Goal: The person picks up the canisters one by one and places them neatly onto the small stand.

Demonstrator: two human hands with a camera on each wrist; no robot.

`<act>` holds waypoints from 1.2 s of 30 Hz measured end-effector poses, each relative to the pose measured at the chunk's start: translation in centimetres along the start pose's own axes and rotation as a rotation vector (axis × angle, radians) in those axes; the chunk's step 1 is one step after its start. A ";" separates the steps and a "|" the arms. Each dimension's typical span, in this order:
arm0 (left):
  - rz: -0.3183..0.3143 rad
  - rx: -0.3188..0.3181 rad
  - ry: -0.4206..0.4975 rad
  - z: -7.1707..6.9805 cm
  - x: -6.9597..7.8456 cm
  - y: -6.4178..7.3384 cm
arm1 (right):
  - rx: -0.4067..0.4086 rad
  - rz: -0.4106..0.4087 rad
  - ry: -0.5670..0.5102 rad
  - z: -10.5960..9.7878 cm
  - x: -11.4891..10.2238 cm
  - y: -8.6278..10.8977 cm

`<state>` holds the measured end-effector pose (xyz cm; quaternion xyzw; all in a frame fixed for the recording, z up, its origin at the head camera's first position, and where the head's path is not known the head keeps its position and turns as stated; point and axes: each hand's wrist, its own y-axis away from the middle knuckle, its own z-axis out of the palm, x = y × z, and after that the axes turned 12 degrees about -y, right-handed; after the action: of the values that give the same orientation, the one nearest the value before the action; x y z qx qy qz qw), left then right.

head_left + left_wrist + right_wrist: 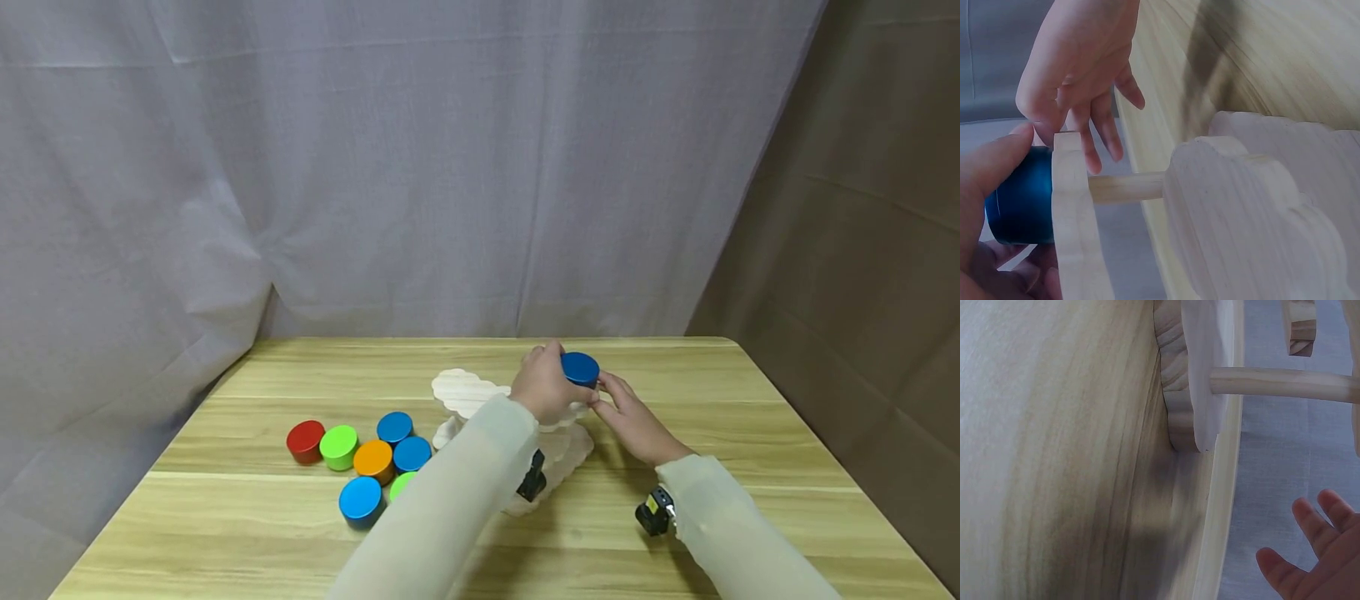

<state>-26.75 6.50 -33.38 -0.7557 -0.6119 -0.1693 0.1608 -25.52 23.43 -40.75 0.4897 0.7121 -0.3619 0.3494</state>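
My left hand [540, 385] grips a round blue tin [580, 367], thumb on one side and fingers on the other. In the left wrist view the tin [1022, 200] lies flat against the scalloped upper tier [1075, 212] of a pale wooden stand [462, 392]. Beside the tin, my right hand [633, 423] has its fingers extended, fingertips right at the tin's edge and the tier. A round wooden post [1127, 188] joins that tier to a lower cloud-shaped board. My left hand and sleeve hide part of the stand in the head view.
Left of the stand on the wooden table [225, 517] stand several more round tins: a red one [306, 440], a green one [339, 446], an orange one [373, 460] and blue ones [362, 500]. Another green tin [401, 483] is partly behind my left sleeve. A grey curtain [412, 167] hangs behind.
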 end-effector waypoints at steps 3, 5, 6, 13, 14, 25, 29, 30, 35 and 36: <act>0.002 -0.005 0.011 0.0 -0.1 0.0 | 0.001 -0.001 0.005 0.0 0.1 0.0; 0.009 -0.008 0.014 -0.1 -0.3 0.1 | 0.003 -0.002 0.004 0.0 0.1 0.0; 0.015 -0.007 0.013 -0.2 -0.4 0.2 | 0.003 -0.003 0.005 0.0 0.1 0.0; 0.148 0.077 -0.087 -1.9 -1.7 1.4 | -0.005 0.000 0.014 0.1 0.2 0.0; 0.167 0.100 -0.109 -2.3 -2.1 1.6 | -0.006 -0.003 0.018 0.2 0.1 -0.1; 0.323 0.302 -0.215 -5.2 -7.2 3.9 | 0.003 -0.018 0.031 0.2 0.2 -0.3; 0.385 0.414 -0.263 -5.8 -10.1 4.9 | 0.005 -0.027 0.040 0.1 0.0 -0.3; 0.394 0.439 -0.276 -6.0 -10.8 5.2 | 0.005 -0.027 0.041 0.1 -0.1 -0.2; 0.371 0.496 -0.329 -6.8 -14.2 6.6 | 0.003 -0.028 0.049 -0.1 -0.2 -0.1; 0.358 0.498 -0.332 -7.0 -14.8 6.9 | 0.004 -0.027 0.048 -0.2 -0.2 -0.1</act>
<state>-23.25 -10.90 -34.09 -0.8060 -0.5097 0.1413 0.2657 -25.59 23.47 -40.48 0.4892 0.7262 -0.3561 0.3263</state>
